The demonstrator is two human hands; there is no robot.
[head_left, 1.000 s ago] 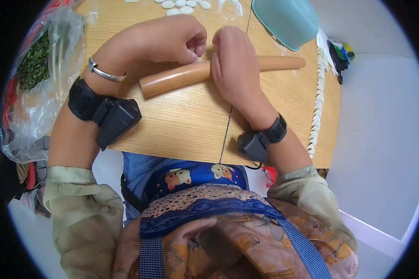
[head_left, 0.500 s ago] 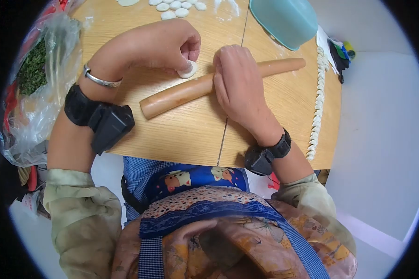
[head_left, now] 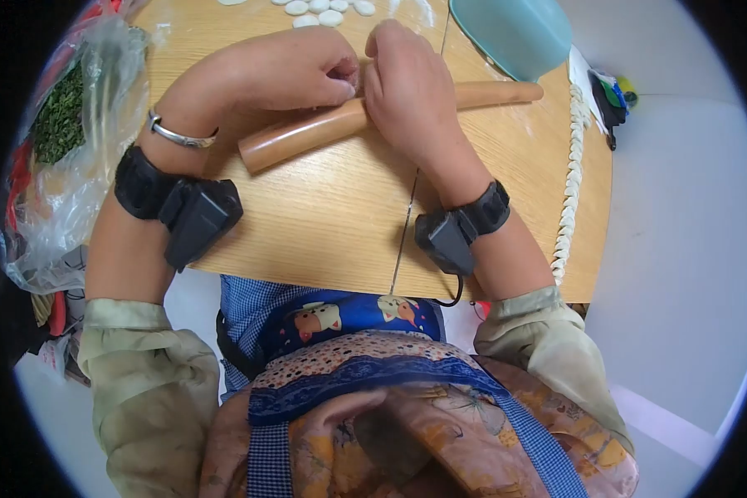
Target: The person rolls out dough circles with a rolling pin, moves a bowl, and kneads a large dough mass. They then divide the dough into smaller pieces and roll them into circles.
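A long wooden rolling pin [head_left: 303, 137] lies slanted across the wooden table [head_left: 324, 224]. My right hand [head_left: 402, 87] presses palm-down on its middle. My left hand [head_left: 307, 66] is curled just behind the pin, fingertips pinched at a spot where a small dough piece was seen earlier; the dough itself is hidden now by the hands and pin. Both wrists wear black strapped devices, and the left one also has a silver bangle.
Several small white dough discs [head_left: 324, 12] lie at the table's far edge. A teal bowl [head_left: 515, 33] stands at the far right. A row of white dough pieces [head_left: 571, 174] runs along the right edge. A plastic bag of chopped greens [head_left: 62, 112] sits left.
The rolling pin and my right hand have rolled away from me, over the small dough disc that was visible half a second ago. My left hand stays pinched at the dough.
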